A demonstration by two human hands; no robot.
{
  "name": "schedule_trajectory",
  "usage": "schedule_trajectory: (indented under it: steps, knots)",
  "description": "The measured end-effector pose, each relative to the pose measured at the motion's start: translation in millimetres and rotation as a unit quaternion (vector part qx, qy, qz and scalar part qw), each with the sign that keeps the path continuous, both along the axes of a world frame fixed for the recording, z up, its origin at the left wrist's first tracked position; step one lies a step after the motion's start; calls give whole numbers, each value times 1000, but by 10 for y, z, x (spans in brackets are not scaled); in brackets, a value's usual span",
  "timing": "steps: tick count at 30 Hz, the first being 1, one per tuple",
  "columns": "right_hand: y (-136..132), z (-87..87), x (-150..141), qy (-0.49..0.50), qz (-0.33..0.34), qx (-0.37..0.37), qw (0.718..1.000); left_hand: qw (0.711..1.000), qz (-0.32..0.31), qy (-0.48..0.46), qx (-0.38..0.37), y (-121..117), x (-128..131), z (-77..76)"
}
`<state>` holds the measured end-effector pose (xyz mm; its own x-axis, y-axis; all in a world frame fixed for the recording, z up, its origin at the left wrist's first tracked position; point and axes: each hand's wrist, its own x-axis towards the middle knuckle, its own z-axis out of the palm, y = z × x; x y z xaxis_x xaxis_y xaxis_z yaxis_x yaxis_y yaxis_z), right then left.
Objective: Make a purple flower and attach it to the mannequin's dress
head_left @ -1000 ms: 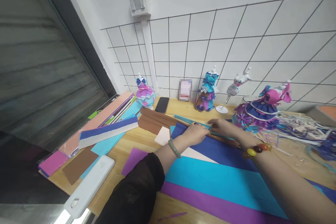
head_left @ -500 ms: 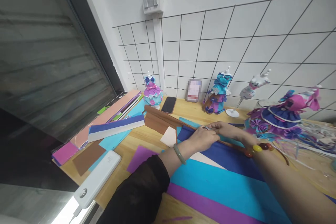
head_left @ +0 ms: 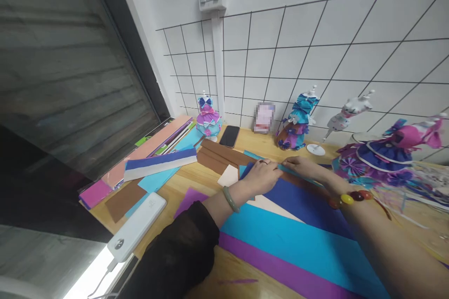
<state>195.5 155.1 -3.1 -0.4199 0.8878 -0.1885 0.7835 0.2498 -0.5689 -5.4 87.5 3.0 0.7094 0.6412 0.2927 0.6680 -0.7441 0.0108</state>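
Note:
A long folded brown paper strip (head_left: 236,155) runs across the table, and both hands are on it. My left hand (head_left: 263,177), with a green bangle at the wrist, is closed with its fingers pressed on the strip's edge. Just right of it my right hand (head_left: 303,169), below a beaded bracelet, pinches the same strip; its fingertips are partly hidden. Beyond the strip shows a light blue strip (head_left: 253,154). Under and in front of the hands lie a dark blue sheet (head_left: 305,201), a bright blue sheet (head_left: 280,231) and a purple sheet (head_left: 266,261).
Small dress forms in ruffled dresses (head_left: 209,119) (head_left: 298,121) (head_left: 382,159) and a bare form (head_left: 351,112) stand along the wall. A phone (head_left: 229,136) lies behind. At left are stacked coloured sheets (head_left: 154,142), a blue-and-white strip (head_left: 161,163) and a white power bank (head_left: 138,226).
The view has swung left, so things sit farther right. The brown strip's edge was raised half a second ago and now lies flatter. My hands, touching then, are slightly apart.

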Motion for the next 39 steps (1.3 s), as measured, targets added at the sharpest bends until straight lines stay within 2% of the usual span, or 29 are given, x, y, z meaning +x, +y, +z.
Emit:
schedule_trajectory:
  steps: [6,13,21,27,30,33,36,39]
  knots:
    - [-11,-103,28,-24,0,36,999,994,27,-7,-101,52,-304,-26]
    - [-112,-185,-140,-31,13,61,998,978,79,-74,-179,49,-738,72]
    - [-162,-148,-259,-59,-18,128,990,963,140,-117,-197,114,-1114,98]
    - [-301,-112,-387,-60,14,176,982,950,173,-145,-217,119,-1254,94]
    - [-438,-19,-378,-64,13,206,976,944,180,-165,-221,120,-1281,65]
    - [-672,70,-318,-62,41,210,975,939,184,-186,-223,138,-1269,5]
    - [-997,88,-250,-57,72,221,971,933,197,-207,-220,165,-1238,-63]
    - [-1389,51,-245,-65,73,231,968,929,212,-217,-211,197,-1218,-107]
